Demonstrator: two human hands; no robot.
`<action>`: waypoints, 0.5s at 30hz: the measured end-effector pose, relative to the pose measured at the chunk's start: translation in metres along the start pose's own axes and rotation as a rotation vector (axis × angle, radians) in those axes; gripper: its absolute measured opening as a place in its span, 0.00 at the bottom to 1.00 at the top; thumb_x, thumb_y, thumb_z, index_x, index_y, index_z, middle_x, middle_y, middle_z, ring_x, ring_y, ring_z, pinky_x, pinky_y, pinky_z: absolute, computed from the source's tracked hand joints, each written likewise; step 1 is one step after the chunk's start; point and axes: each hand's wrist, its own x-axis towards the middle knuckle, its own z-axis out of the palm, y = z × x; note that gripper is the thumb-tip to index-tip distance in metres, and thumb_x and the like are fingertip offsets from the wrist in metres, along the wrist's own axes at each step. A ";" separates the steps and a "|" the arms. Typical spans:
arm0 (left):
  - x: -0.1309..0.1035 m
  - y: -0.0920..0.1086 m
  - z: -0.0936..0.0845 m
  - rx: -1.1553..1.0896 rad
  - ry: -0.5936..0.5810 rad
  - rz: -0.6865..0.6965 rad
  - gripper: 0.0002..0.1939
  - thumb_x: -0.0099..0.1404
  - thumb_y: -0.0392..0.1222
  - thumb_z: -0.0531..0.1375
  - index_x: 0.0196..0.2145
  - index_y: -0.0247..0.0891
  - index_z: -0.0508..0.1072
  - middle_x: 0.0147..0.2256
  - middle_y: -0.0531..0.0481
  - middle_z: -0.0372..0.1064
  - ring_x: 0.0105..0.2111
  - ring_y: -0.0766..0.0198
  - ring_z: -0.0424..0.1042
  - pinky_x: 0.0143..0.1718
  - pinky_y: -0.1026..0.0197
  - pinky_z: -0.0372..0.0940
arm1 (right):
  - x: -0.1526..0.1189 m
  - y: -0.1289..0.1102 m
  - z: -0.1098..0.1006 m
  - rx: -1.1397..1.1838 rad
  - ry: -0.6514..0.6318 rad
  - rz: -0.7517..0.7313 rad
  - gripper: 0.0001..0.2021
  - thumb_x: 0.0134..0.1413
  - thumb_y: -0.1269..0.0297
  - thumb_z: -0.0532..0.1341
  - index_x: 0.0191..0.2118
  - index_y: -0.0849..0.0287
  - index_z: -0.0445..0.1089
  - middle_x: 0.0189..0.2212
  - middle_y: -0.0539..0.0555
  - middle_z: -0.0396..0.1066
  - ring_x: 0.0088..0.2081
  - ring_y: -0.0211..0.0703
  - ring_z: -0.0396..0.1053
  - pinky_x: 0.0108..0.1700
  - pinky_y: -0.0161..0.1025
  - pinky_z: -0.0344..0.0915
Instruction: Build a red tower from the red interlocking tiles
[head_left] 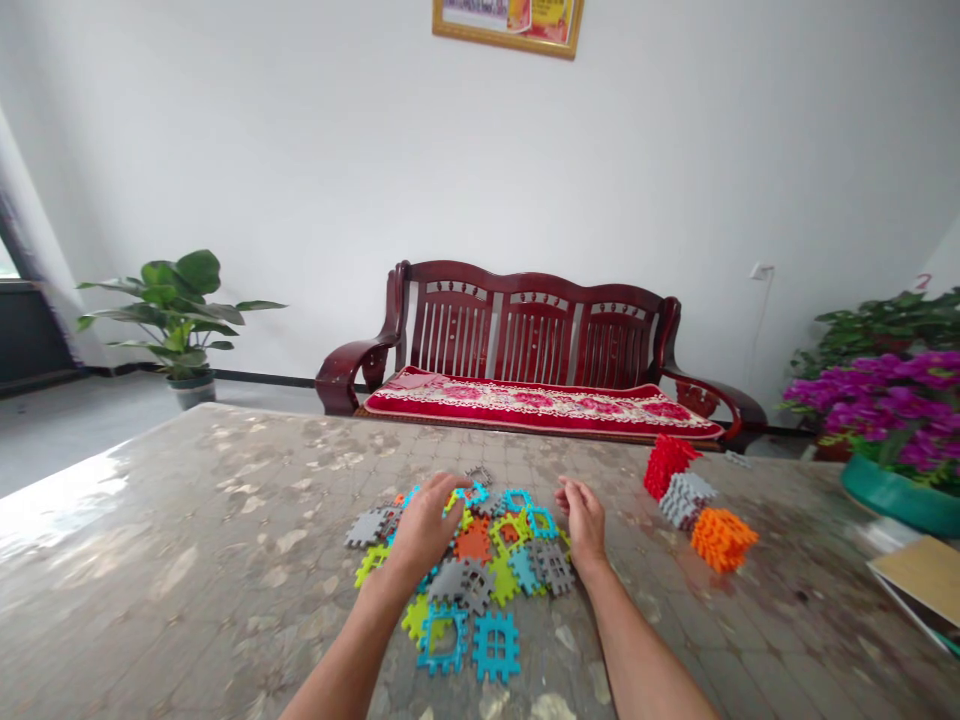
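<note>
A loose pile of flat notched plastic pieces lies on the patterned table [255, 520]; among them are an orange piece [472, 540], a dark grey one [553, 566] and, nearest me, a blue window-like piece [496, 645]. Over the pile's left part is my left hand [429, 525], fingers apart, beside a blue frame piece [472, 493]. My right hand [583, 518] rests at the pile's right edge with its fingers curled; whether anything is between them is too small to tell.
Red [667, 465], grey [686, 498] and orange [723, 539] stacks of pieces stand in a row on the right. Further right are a teal flower pot [900, 495] and a cardboard-coloured book [922, 575]. A wooden bench [532, 330] stands beyond the table.
</note>
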 end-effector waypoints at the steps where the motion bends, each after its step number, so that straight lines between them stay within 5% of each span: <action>1: 0.001 -0.004 -0.005 0.054 0.050 -0.053 0.16 0.64 0.37 0.53 0.46 0.43 0.76 0.48 0.47 0.75 0.50 0.58 0.72 0.55 0.56 0.62 | 0.000 0.000 0.000 0.013 -0.010 0.002 0.25 0.45 0.43 0.58 0.38 0.60 0.75 0.27 0.55 0.76 0.33 0.48 0.73 0.36 0.41 0.69; 5: -0.003 -0.031 -0.021 0.330 0.137 -0.326 0.20 0.65 0.47 0.55 0.53 0.45 0.73 0.55 0.42 0.71 0.60 0.46 0.63 0.61 0.40 0.52 | -0.004 -0.001 0.007 0.044 -0.042 -0.003 0.23 0.46 0.43 0.59 0.37 0.58 0.76 0.34 0.57 0.78 0.41 0.51 0.74 0.43 0.44 0.69; 8: -0.009 -0.052 -0.020 0.373 0.042 -0.445 0.25 0.67 0.56 0.52 0.57 0.47 0.70 0.60 0.42 0.66 0.64 0.42 0.56 0.62 0.30 0.44 | -0.014 -0.001 0.017 0.041 -0.127 -0.015 0.24 0.49 0.44 0.57 0.40 0.58 0.75 0.38 0.57 0.78 0.44 0.50 0.74 0.47 0.44 0.68; 12: -0.013 -0.059 -0.006 0.369 -0.093 -0.404 0.27 0.68 0.57 0.49 0.60 0.46 0.68 0.61 0.40 0.65 0.64 0.43 0.57 0.62 0.32 0.46 | -0.024 0.000 0.027 0.116 -0.231 0.001 0.24 0.52 0.45 0.58 0.45 0.59 0.74 0.42 0.56 0.78 0.46 0.48 0.73 0.50 0.43 0.68; 15: -0.012 -0.050 0.004 0.314 -0.117 -0.315 0.28 0.68 0.56 0.48 0.61 0.45 0.67 0.61 0.41 0.64 0.64 0.46 0.58 0.63 0.38 0.49 | -0.023 0.002 0.026 0.109 -0.116 -0.029 0.24 0.53 0.45 0.56 0.44 0.60 0.74 0.40 0.58 0.78 0.45 0.49 0.73 0.49 0.44 0.68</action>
